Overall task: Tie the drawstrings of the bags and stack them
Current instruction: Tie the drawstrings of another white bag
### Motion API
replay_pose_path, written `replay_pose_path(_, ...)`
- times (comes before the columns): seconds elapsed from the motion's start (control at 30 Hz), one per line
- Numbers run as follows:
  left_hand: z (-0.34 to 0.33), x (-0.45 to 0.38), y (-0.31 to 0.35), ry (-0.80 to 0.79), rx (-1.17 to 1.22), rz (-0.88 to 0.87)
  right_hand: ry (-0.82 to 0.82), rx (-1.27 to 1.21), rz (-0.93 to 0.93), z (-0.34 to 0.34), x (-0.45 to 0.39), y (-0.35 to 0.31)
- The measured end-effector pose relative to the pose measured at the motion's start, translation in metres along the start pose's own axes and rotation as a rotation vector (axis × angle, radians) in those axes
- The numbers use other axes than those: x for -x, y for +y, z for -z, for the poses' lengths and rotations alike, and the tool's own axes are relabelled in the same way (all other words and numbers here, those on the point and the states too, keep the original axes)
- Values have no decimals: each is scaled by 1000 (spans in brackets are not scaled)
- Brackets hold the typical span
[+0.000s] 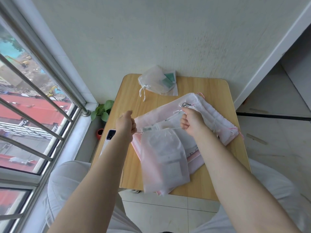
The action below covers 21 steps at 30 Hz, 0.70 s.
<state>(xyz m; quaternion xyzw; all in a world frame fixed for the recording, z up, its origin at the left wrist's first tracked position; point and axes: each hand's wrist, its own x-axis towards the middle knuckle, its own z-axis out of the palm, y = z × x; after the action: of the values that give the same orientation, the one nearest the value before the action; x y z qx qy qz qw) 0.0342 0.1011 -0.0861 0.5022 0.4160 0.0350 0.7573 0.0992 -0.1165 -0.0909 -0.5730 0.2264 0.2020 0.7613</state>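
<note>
**Q:** Which bag is being worked, and where is it?

**A:** The translucent bag (164, 158) is hanging in front of the person, above the near part of the wooden table (217, 91). Its mouth is gathered at the top; its lower end is drooping over the bags lying beneath. It is blurred, prob. swinging.

**Q:** Hand status?

**A:** The left hand (125, 122) is curled and pinching the white drawstring (140, 132) at the left side of the mouth. The right hand (191, 121) is fisted on the cord at the right side, approx. level w/ the left. The hands are standing apart, w/ the cord running taut between them.

**Q:** Why this hold?

**A:** Judgement: opposing pulls are cinching the mouth shut. Holding the bag up is letting the contents drop to the bottom, keeping them clear of the closing neck.

**Q:** Why are the other items lying as they are?

**A:** The tied bag (153, 79), w/ green contents showing, is resting at the far edge by the wall, likely the start of the finished stack. The pile of untied bags (217, 121) is lying at centre-right, within reach of the right hand. The phone (109, 135) is sitting at the left edge, out of the work zone.

**Q:** Next req.?

**A:** Prob. knotting the cord, then placing the bag on the far one.
</note>
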Motion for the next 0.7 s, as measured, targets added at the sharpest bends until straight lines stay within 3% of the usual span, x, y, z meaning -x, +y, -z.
replay_pose_path(0.13,3,1,-4,57,-535,-415,132,501,269,5,-2,2)
replay_pose_path(0.23,5,3,-10,-38,-888,-619,153,789,427,10,-1,0)
replay_pose_path(0.33,1,3,-16,-117,-1218,-669,43,1128,471,5,4,3)
replay_pose_path(0.43,-5,4,-18,-118,-1390,-700,-30,1358,520,-4,8,8)
replay_pose_path(0.57,-10,8,-15,-38,-1434,-816,-92,1411,582,-13,11,13)
replay_pose_path(0.7,-10,13,-14,-13,-1548,-769,-10,1436,624,-19,17,14)
